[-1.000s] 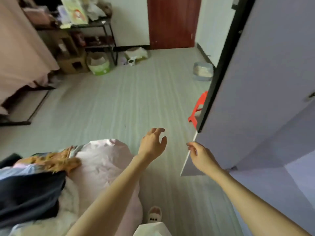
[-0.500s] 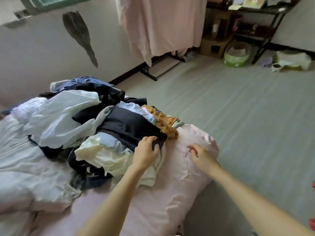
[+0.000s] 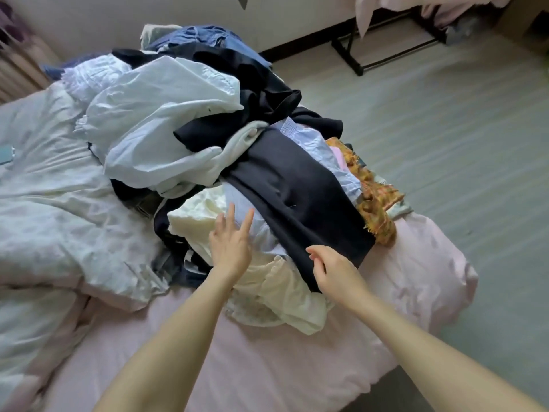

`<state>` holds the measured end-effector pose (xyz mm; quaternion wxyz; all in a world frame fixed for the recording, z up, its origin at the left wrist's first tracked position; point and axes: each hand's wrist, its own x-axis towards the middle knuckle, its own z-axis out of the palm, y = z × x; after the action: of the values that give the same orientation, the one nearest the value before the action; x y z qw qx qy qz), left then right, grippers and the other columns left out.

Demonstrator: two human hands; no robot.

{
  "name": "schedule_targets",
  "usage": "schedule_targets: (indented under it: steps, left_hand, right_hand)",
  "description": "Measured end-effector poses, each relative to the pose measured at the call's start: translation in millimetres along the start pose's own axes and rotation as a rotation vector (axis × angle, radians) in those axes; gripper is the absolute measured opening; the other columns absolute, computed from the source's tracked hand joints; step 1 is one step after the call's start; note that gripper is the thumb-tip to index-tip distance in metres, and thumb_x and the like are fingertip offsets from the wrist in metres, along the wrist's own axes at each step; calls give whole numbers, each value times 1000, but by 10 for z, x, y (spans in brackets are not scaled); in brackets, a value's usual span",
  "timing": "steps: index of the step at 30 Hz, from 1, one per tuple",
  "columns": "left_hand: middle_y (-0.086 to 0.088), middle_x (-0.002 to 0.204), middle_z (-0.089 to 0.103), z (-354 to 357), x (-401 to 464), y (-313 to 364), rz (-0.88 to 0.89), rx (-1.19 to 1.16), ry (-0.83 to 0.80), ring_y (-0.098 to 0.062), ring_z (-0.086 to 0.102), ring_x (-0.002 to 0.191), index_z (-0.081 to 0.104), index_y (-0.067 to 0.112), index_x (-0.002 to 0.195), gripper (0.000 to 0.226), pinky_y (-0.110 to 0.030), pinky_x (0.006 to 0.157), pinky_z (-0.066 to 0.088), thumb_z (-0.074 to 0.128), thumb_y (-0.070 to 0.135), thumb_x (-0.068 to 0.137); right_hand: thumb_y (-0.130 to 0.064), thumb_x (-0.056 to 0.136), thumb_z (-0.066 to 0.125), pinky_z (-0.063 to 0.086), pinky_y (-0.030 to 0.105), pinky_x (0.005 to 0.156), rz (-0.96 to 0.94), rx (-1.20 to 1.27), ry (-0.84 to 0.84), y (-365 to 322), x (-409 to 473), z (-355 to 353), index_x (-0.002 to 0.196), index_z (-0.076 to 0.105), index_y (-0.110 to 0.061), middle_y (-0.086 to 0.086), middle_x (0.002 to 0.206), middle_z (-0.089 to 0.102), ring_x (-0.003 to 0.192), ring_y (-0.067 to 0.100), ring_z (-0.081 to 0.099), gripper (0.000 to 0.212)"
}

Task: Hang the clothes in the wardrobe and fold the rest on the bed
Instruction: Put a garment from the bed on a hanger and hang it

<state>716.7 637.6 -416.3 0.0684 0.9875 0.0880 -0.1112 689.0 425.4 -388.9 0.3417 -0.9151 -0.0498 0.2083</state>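
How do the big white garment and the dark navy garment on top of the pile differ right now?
The white garment is pale, puffy and heavily crumpled; the navy garment is dark and lies in a flatter, smoother sheet. The white garment sits farther back and left, out of reach of both hands; the navy garment runs down to the near edge, its lower hem beside the right hand. Both lie unfolded on the pile on the bed.

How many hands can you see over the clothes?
2. The left hand reaches, fingers straight, over the cream garment. The right hand is at the dark garment's near edge. Neither is hidden.
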Motion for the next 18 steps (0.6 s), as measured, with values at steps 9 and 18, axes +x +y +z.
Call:
schedule_targets:
  steps: [9,18]
  left_hand:
    - [-8,87,72,-271,303,-133,142,-369,217,-32,61,91,72,6,94,19,-31,87,31,57,0,84]
    - [-12,42,40,-1144,-332,76,294,-607,425,-25,36,43,48,-2,49,45,-39,44,34,63,25,82]
  right_hand:
    - [-22,94,50,44,29,94,-164,35,72,-243,317,23,132,49,-15,-5,128,53,119,12,49,38]
    - [-27,86,65,37,32,102,-344,168,129,-836,201,-54,137,42,-13,-2,133,46,123,15,42,58]
